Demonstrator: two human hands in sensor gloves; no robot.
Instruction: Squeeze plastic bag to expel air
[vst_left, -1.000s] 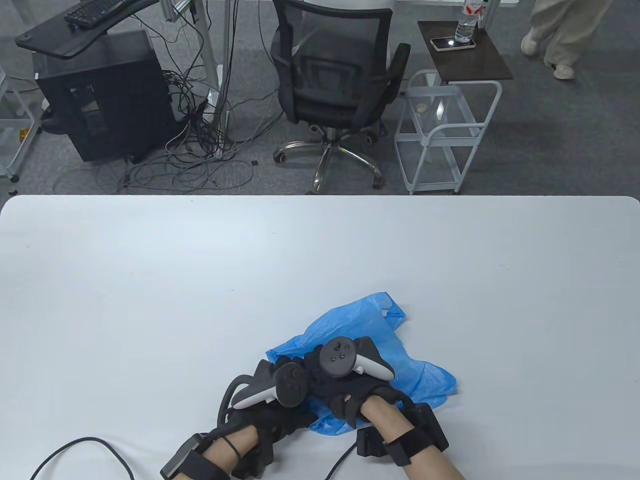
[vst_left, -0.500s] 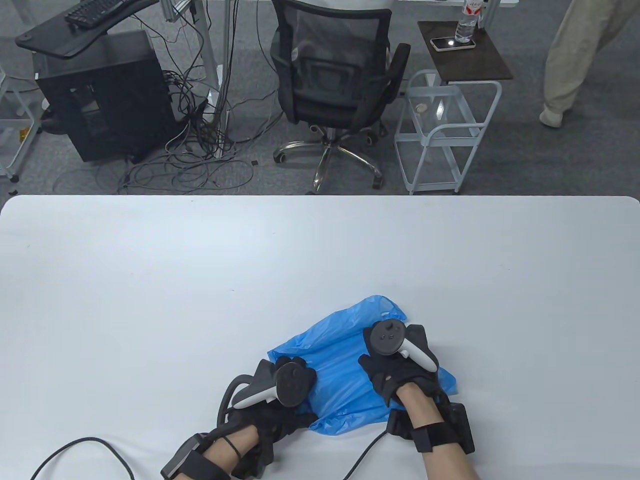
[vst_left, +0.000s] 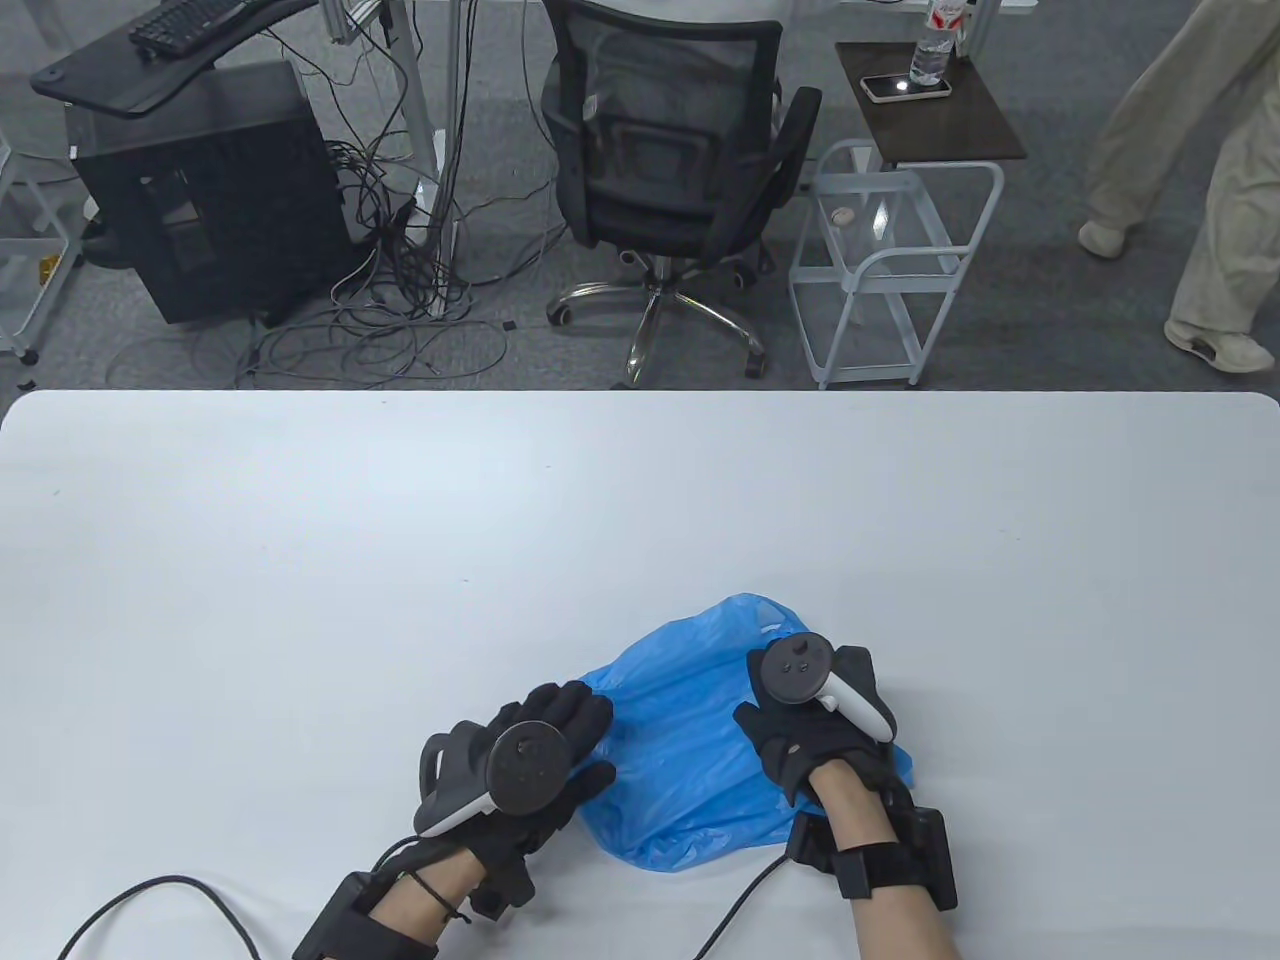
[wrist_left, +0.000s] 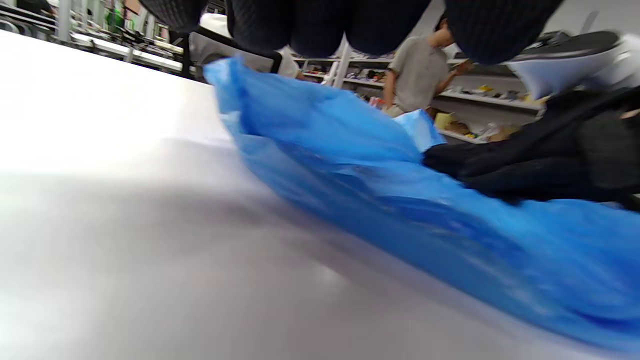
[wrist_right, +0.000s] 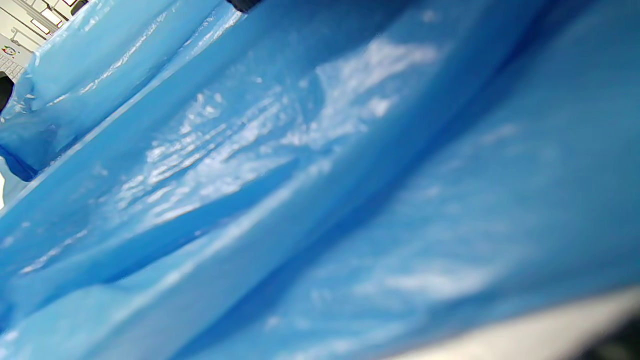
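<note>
A crumpled blue plastic bag (vst_left: 680, 745) lies on the white table (vst_left: 400, 560) near the front edge. My left hand (vst_left: 560, 730) lies with fingers stretched at the bag's left edge, thumb against the plastic. In the left wrist view its fingertips (wrist_left: 320, 25) hang just above the bag (wrist_left: 380, 200). My right hand (vst_left: 805, 730) rests palm down on the bag's right part, its fingers hidden under the tracker. It also shows in the left wrist view (wrist_left: 530, 165), lying on the plastic. The right wrist view is filled by the bag (wrist_right: 300, 175).
Black cables (vst_left: 170, 885) trail from both wrists along the table's front edge. Beyond the far edge stand an office chair (vst_left: 665, 150), a white cart (vst_left: 880, 260) and a computer tower (vst_left: 210, 190). A person (vst_left: 1200, 180) walks at the back right.
My right hand has slid from beside the left hand to the bag's right side. My left hand has moved left to the bag's edge and spread its fingers. The bag looks fuller in the middle.
</note>
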